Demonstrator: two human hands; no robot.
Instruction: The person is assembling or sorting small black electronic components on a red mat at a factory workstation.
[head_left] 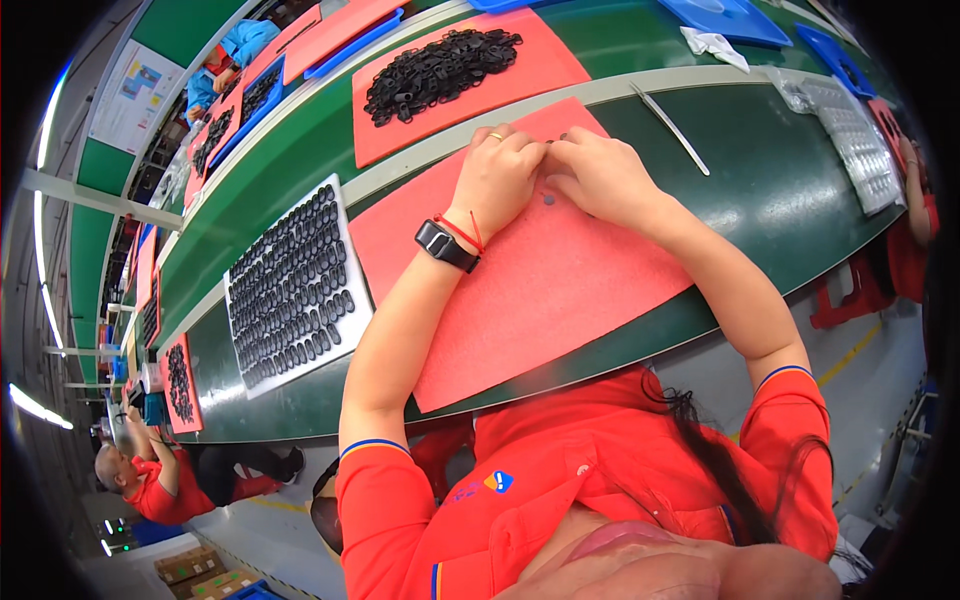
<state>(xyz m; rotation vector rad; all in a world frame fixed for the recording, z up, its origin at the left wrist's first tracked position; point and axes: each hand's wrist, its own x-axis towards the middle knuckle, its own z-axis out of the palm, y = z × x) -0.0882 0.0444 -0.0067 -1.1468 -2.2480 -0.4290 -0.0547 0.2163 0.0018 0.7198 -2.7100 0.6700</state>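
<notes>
Figure: two hands working on one near red foam mat (540,290), the landmark for all places given here. I am resting my left hand (497,180) and my right hand (603,178) side by side at the mat's far end, knuckles touching, fingers curled inward; both grips are closing on something too small to identify. One small dark part (549,199) is lying on the mat just below the two hands. Beyond the mat, a second red mat (400,135) is carrying one heap of black rings (440,70). To the mat's left, one white tray (295,285) is holding rows of dark oval parts. To the mat's right, one thin metal rod (670,128) is lying on the green counter (760,190).
</notes>
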